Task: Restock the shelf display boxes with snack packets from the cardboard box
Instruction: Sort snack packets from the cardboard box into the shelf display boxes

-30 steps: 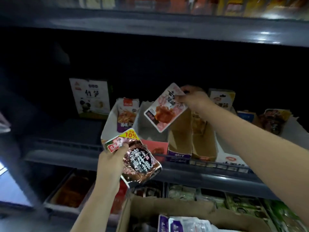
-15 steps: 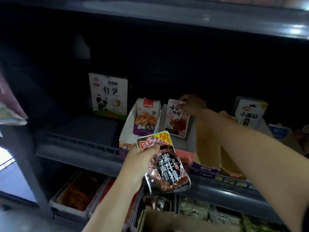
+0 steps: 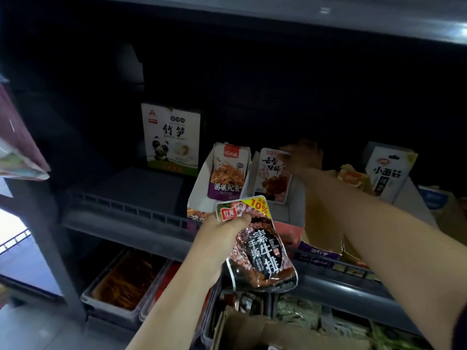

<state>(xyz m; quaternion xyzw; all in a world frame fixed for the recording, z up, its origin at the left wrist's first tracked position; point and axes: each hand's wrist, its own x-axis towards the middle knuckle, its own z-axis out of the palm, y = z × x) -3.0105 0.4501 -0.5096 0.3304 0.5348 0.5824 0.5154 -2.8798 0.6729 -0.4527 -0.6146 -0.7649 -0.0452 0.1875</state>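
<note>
My left hand (image 3: 219,243) grips a dark, shiny snack packet (image 3: 260,251) with a yellow "10%" corner, held up in front of the shelf rail. My right hand (image 3: 302,157) reaches deep onto the shelf and pinches the top edge of a pink-and-white packet (image 3: 271,176) standing upright inside a white display box (image 3: 293,198). To its left, another display box (image 3: 201,195) holds a purple-and-orange packet (image 3: 227,173). A corner of the cardboard box (image 3: 242,329) shows at the bottom.
A white panda box (image 3: 170,138) stands at the back left of the shelf (image 3: 121,215). Empty brown display boxes (image 3: 323,233) and a white noodle-snack box (image 3: 386,170) sit to the right. Trays of packets (image 3: 126,279) fill the lower shelf.
My right hand carried the pink packet from mid-air down into the white display box and stood it upright. My left hand rose slightly with the dark packet. The camera moved closer.
</note>
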